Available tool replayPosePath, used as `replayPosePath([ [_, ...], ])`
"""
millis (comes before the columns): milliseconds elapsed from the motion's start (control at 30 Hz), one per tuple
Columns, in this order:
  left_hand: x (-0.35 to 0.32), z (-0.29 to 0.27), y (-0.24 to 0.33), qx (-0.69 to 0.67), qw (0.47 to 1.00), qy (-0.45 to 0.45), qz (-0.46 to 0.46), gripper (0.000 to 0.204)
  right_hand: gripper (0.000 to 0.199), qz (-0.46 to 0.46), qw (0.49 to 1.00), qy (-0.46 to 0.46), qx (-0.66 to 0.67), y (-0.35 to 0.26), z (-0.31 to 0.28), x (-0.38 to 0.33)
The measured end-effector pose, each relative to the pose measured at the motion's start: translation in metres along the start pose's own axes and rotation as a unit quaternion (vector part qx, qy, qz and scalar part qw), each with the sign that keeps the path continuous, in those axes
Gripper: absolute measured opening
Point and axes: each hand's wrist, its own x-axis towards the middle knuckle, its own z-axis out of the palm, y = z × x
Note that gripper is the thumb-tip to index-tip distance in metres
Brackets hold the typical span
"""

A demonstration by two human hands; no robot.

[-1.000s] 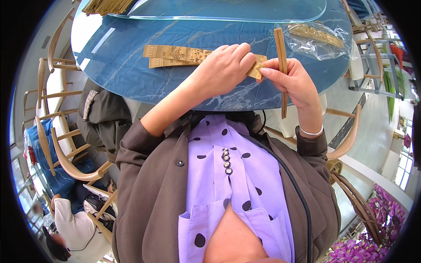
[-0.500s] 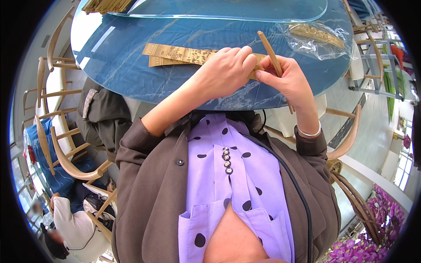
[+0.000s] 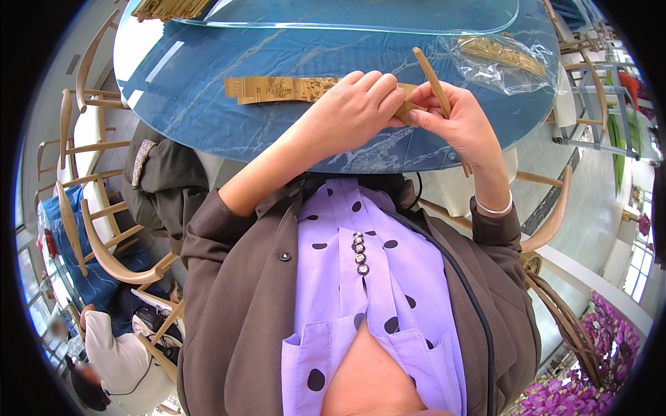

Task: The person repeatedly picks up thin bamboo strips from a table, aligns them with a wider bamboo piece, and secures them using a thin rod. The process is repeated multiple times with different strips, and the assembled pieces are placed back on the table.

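My right hand grips a pair of tan wooden chopsticks that slant up and to the left above the table. My left hand is closed on a flat tan paper sleeve at the chopsticks' lower part, right beside my right hand. Behind my hands a row of tan paper sleeves lies flat on the blue glass-topped round table.
A clear plastic bag with more tan pieces lies at the table's right. A stack of tan sticks sits at the far left edge. Wooden chairs stand left and right; a dark jacket hangs on one. Another person sits lower left.
The chopsticks have tilted from nearly upright to slanting left, and my right hand has shifted slightly. My left hand stays on the sleeve.
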Motion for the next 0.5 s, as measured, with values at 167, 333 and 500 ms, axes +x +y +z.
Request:
replayPosePath([
  [167, -0.0044, 0.0025, 0.0036, 0.016, 0.998, -0.057, -0.008, 0.039, 0.024, 0.033, 0.999, -0.029, -0.014, 0.0005, -0.0001, 0.0010],
  [333, -0.0032, 0.0047, 0.0021, 0.057, 0.997, -0.033, 0.033, 0.033, 0.019, 0.053, 0.996, -0.045, -0.057, -0.0046, -0.0035, 0.0025],
  [500, -0.0023, -0.0018, 0.0051, 0.067, 0.993, -0.089, 0.026, 0.035, 0.017, 0.050, 0.995, -0.055, -0.074, -0.0041, -0.0032, 0.0045],
])
